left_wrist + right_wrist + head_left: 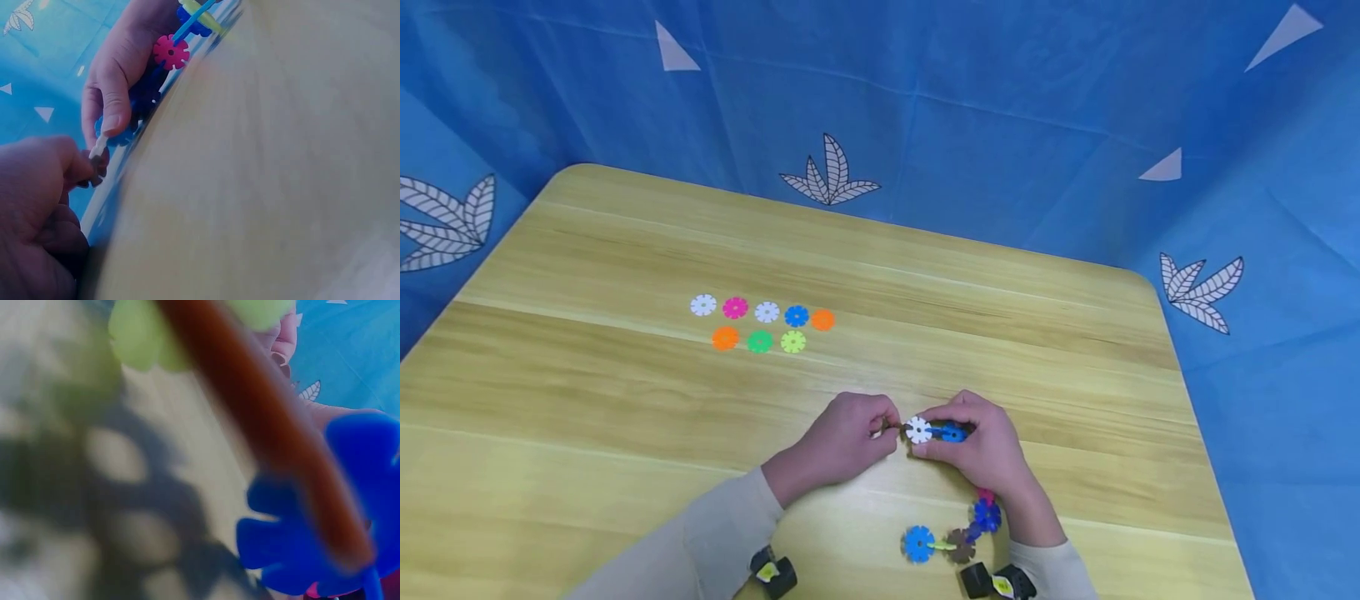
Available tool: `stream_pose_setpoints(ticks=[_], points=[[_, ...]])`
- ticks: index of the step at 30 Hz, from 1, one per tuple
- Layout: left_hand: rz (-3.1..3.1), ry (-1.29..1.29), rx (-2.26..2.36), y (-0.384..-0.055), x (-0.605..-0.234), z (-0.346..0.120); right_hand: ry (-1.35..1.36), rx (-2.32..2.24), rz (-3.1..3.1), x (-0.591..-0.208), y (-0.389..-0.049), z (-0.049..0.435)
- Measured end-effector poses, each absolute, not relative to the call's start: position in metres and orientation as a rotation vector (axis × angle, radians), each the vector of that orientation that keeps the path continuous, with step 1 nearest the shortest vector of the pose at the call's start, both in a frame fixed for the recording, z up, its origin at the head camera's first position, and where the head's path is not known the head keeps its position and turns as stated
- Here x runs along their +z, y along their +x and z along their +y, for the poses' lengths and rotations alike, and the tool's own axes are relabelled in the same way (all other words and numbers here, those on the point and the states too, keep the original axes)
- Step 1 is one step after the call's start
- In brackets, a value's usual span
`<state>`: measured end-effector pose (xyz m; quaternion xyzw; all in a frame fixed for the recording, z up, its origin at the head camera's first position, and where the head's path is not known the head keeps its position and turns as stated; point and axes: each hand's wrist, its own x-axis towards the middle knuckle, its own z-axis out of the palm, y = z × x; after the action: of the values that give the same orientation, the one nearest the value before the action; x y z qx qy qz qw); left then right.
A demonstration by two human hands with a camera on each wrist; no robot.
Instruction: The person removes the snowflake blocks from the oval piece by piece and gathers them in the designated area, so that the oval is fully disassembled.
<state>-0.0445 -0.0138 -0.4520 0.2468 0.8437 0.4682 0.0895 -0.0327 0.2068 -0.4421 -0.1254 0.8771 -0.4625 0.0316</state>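
Observation:
My left hand (pixel 850 435) pinches a brown notched plastic disc (pixel 95 174) between thumb and fingers. Its edge meets a white notched disc (pixel 913 435), which my right hand (pixel 985 446) grips by the rim. From the white piece a chain of interlocked discs runs under the right hand: a blue disc (pixel 955 433), then a pink disc (pixel 985 496), a dark blue disc (pixel 988 518), a brown one, a yellow-green one seen edge-on and a light blue disc (pixel 913 537) at the end. Part of the chain is hidden behind the right hand and wrist.
Loose discs lie in two rows on the wooden table (pixel 625 400), left of and beyond the hands, among them a pink disc (pixel 735 301), a green disc (pixel 760 335) and an orange disc (pixel 823 313). A blue cloth (pixel 970 158) hangs behind the table.

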Motion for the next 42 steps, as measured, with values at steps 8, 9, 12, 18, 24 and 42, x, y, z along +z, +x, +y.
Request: stream_pose_setpoints(ticks=[8, 9, 12, 18, 24, 42], points=[[2.49, 0.75, 1.389, -0.045, -0.452, -0.019, -0.423, -1.434, 2.699, -0.451, -0.034, 0.208], [2.489, 0.75, 1.391, -0.046, -0.452, -0.019, -0.427, -1.429, 2.7, -0.453, -0.035, 0.209], [2.496, 0.755, 1.411, -0.047, -0.452, -0.018, -0.438, -1.414, 2.716, -0.456, -0.036, 0.21], [2.52, 0.807, 1.411, -0.046, -0.453, -0.014, -0.494, -1.431, 2.728, -0.456, -0.036, 0.211], [2.531, 0.831, 1.377, -0.044, -0.453, -0.014, -0.502, -1.453, 2.693, -0.455, -0.035, 0.21], [2.627, 0.634, 1.647, -0.048, -0.458, -0.027, -0.488, -1.557, 2.658, -0.458, -0.036, 0.218]])
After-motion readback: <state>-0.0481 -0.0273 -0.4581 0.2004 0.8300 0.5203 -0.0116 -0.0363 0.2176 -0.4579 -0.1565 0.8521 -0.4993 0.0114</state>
